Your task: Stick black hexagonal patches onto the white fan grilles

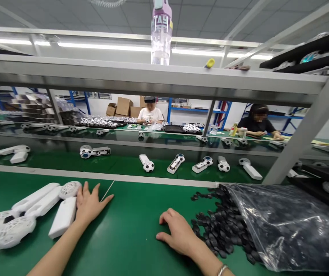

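Our left hand (pixel 88 205) lies flat and open on the green bench (pixel 130 234), touching a white plastic handle piece (pixel 63 217). Our right hand (pixel 178 232) rests loosely curled, holding nothing, beside the small black plastic parts (pixel 224 230) spilling from a clear bag (pixel 290 226).

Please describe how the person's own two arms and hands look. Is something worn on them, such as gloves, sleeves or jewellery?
Both hands are bare, with no gloves. The left hand and its forearm show no sleeve, ring or watch. The right hand is also ungloved; a thin silver beaded bracelet sits at its wrist. No sleeve edge of either arm is in view, and the fingernails look short and unpainted.
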A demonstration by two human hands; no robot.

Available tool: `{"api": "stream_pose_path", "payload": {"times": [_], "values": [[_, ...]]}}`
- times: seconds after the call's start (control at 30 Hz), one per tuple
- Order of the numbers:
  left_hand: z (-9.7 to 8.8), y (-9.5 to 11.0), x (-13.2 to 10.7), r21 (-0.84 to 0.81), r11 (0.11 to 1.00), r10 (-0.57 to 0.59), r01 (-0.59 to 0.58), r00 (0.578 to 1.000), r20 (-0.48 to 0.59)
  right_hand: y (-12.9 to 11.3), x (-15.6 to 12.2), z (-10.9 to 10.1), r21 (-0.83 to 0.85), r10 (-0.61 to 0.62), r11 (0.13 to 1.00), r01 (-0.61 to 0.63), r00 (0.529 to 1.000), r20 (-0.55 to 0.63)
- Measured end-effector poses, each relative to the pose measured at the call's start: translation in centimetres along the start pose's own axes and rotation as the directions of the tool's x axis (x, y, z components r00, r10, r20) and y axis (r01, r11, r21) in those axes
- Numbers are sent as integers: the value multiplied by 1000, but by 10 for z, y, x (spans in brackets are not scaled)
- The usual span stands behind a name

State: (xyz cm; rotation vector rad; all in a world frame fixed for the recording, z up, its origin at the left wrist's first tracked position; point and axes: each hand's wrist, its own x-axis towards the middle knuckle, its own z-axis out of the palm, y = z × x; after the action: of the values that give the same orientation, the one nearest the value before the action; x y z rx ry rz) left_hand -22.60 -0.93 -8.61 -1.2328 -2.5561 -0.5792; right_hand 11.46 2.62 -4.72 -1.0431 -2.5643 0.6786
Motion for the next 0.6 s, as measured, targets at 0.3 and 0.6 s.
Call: {"api": "stream_pose_path", "payload": {"times": [0.3, 0.6], "values": [[-38, 21, 44, 33, 912, 410, -409, 904, -120, -2, -5, 5, 5, 51, 999, -51, 998, -39], [-80, 2, 134, -25, 999, 40, -38, 994, 99, 10, -2, 13, -49, -38, 998, 35, 997, -61]]}}
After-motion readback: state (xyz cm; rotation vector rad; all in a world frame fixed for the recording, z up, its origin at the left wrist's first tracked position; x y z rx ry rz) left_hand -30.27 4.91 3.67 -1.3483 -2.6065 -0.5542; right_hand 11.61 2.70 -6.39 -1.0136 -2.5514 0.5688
